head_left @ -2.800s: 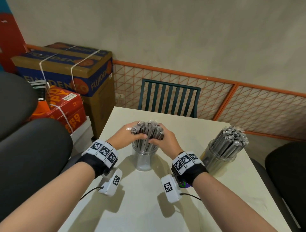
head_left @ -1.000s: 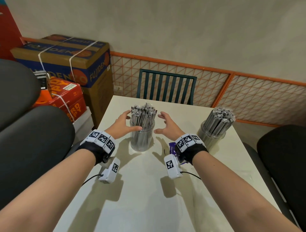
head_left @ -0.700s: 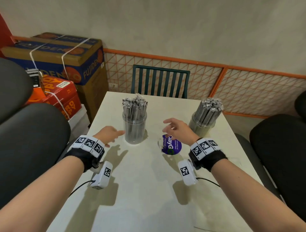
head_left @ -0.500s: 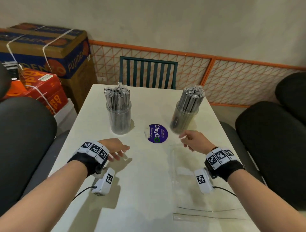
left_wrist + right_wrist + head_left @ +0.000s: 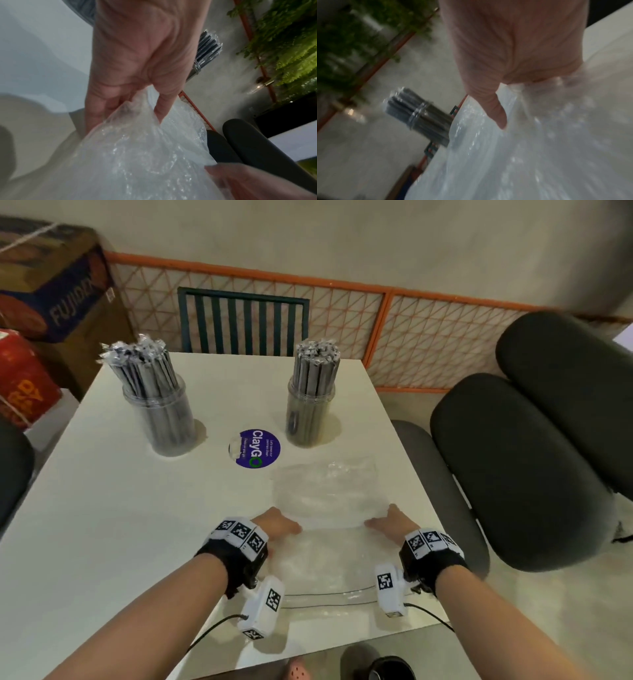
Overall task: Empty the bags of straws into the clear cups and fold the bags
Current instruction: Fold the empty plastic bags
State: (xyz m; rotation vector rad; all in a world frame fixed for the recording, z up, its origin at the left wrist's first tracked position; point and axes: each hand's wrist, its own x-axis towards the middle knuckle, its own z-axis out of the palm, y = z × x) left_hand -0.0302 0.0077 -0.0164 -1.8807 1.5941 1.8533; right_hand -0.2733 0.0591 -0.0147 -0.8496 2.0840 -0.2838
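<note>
Pinching the bag (image 5: 329, 546) at its two side edges, the left hand (image 5: 274, 527) and right hand (image 5: 394, 523) sit level with each other about halfway along its length. Each grip is closed on the plastic: the left wrist view shows the fingers (image 5: 106, 108) curled over a gathered ridge of film, and the right wrist view shows the thumb (image 5: 494, 108) pressed down on it. The bag lies flat on the surface (image 5: 120, 508) with its long axis running straight away from the person, the zip end nearest them, the closed end pointing toward the sticker (image 5: 255, 448). So the half to be folded lies beyond both hands, equally near to each, and a fold would likely hinge on the line between the grips. Past the far end of the bag the right cup (image 5: 310, 412) stands full of straws; the left cup (image 5: 161, 412) stands well apart from the bag, on the other side of the sticker.
</note>
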